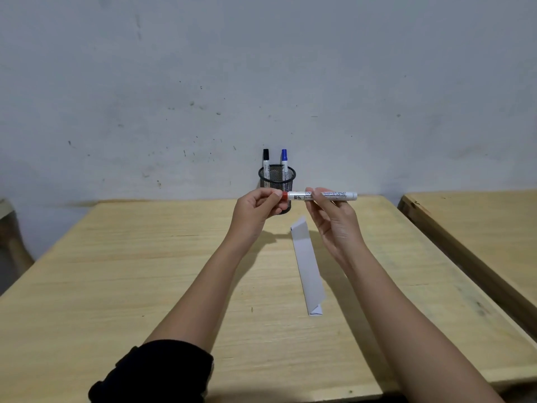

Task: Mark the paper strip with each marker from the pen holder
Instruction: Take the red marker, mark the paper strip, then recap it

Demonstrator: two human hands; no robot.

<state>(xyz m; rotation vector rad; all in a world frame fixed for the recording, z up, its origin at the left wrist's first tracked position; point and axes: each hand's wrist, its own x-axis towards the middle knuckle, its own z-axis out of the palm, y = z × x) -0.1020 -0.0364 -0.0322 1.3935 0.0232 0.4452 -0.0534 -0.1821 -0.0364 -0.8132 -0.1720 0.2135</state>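
Note:
I hold a white marker (325,196) level above the table. My right hand (334,216) grips its barrel. My left hand (255,209) pinches the red cap (284,195) at the marker's left end. Below and between my hands lies the white paper strip (308,266) on the table, folded over at its near end. Behind my left hand, against the wall, stands the black mesh pen holder (277,177). Upright in it are a black-capped marker (266,162) and a blue-capped marker (284,162).
The wooden table (145,286) ends at a grey wall behind the holder. A second wooden table (479,228) stands to the right across a narrow gap. A black sleeve (157,370) covers my left upper arm.

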